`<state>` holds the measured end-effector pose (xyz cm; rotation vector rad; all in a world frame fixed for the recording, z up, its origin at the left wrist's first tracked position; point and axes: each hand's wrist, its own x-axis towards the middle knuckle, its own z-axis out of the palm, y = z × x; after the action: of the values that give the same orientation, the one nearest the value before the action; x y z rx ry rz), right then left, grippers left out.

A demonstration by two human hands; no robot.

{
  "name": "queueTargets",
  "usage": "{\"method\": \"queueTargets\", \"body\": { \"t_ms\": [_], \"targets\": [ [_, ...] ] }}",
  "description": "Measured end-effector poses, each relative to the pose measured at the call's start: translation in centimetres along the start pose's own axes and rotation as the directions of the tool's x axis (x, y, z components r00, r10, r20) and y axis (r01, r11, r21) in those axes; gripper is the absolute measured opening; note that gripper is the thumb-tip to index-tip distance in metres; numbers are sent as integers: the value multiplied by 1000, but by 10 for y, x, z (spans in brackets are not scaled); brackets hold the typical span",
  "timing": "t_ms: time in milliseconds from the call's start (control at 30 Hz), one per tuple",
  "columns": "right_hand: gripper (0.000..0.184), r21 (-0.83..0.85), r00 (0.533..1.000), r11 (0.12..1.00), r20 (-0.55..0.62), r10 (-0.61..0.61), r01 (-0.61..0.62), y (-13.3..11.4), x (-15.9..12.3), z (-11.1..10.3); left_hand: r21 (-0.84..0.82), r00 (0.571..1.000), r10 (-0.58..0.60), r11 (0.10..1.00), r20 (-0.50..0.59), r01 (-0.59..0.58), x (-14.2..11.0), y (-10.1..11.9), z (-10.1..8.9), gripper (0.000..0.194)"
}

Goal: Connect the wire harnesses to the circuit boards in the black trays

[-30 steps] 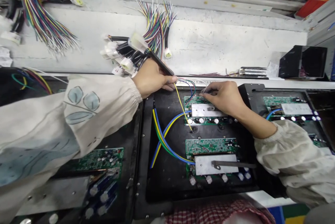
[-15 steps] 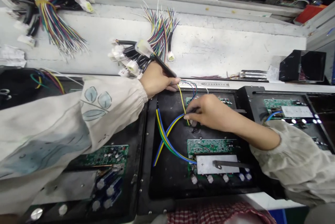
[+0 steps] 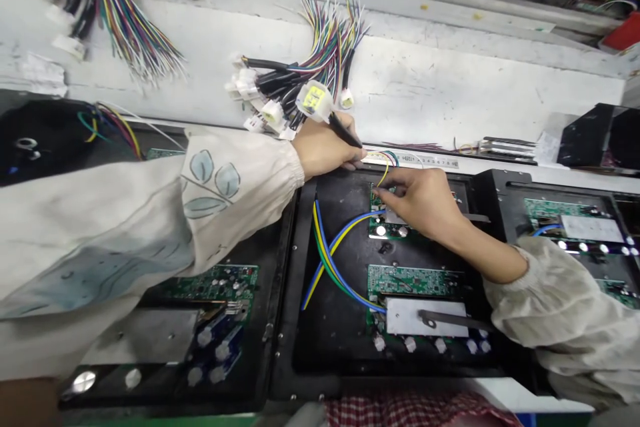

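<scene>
My left hand (image 3: 327,147) is closed on the black sleeve of a wire harness (image 3: 345,130), whose white connector (image 3: 316,100) faces up above the knuckles. Loose thin coloured wires run from the sleeve to the right. My right hand (image 3: 420,199) pinches the yellow wire (image 3: 384,176) of that harness over the upper circuit board (image 3: 375,220), hiding part of the board. Blue and yellow cables (image 3: 345,230) curve from this board across the black housing (image 3: 340,340). A lower circuit board (image 3: 415,277) with a metal plate (image 3: 407,317) sits nearer me.
Behind my left hand lies a pile of wire harnesses (image 3: 285,80); another tied bundle (image 3: 130,20) is at the back left. A ruler (image 3: 435,161) runs along the bench edge. Neighbouring housings with a left board (image 3: 225,287) and a right board (image 3: 543,210) flank mine.
The view has shifted slightly. My right hand has moved up toward the harness with the yellow wire, uncovering part of the upper board. The held connector has turned to face up.
</scene>
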<state>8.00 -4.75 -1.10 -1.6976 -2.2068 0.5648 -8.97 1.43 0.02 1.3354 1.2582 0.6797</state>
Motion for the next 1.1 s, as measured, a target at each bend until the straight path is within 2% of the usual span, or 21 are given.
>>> {"method": "queueTargets", "body": {
  "t_ms": [367, 433, 467, 500, 567, 633, 667, 733, 767, 833, 900, 933, 1000, 1033, 1067, 1100],
  "targets": [
    [12, -9, 1000, 1000, 8, -10, 10, -1, 2, 3, 31, 1000, -9, 999, 4, 9, 0, 0, -1, 23],
    [11, -40, 999, 999, 31, -17, 18, -2, 1, 2, 129, 999, 41, 991, 14, -42, -1, 1, -4, 22],
    [11, -67, 998, 998, 53, -18, 21, -2, 1, 1, 262, 991, 119, 956, 63, -131, -2, 1, -5, 19],
    [12, -103, 997, 994, 81, -20, 28, -3, 0, -2, 421, 966, 209, 871, 154, -255, -4, 2, -6, 16],
    [16, -183, 994, 981, 96, -42, 59, -6, -2, -10, 645, 861, 308, 571, 405, -507, -11, 3, -6, 9],
    [24, -254, 995, 962, 15, -102, 102, -8, 0, -17, 708, 755, 227, 260, 616, -656, -19, 2, -1, 13],
    [27, -283, 988, 950, -38, -151, 135, -9, 3, -20, 720, 736, 149, 155, 660, -677, -23, 2, 3, 18],
    [25, -322, 967, 923, -70, -245, 211, -10, 11, -19, 744, 745, -12, -19, 667, -668, -31, 1, 13, 26],
    [22, -328, 963, 914, -40, -267, 240, -10, 17, -16, 765, 769, -72, -78, 636, -640, -35, 1, 18, 28],
    [19, -291, 967, 923, 39, -252, 252, -7, 28, -8, 811, 815, -140, -100, 562, -577, -40, 4, 23, 29],
    [20, -227, 977, 951, 64, -202, 211, -4, 36, -1, 809, 811, -161, -92, 563, -580, -41, 13, 20, 31],
    [21, -206, 981, 959, 60, -184, 193, -3, 37, 1, 808, 812, -136, -98, 567, -581, -37, 19, 14, 30],
    [23, -193, 981, 962, 59, -183, 192, -1, 36, -2, 827, 837, -1, -157, 547, -541, -20, 33, -2, 26],
    [23, -205, 981, 959, 54, -189, 196, -2, 33, -6, 870, 873, 101, -201, 476, -451, -7, 39, -11, 24],
    [23, -228, 981, 954, 43, -189, 194, -4, 30, -10, 884, 881, 180, -268, 437, -384, 10, 43, -20, 25],
    [23, -263, 983, 947, 37, -179, 182, -7, 26, -15, 873, 874, 188, -301, 449, -383, 28, 44, -28, 28]
  ]
}}
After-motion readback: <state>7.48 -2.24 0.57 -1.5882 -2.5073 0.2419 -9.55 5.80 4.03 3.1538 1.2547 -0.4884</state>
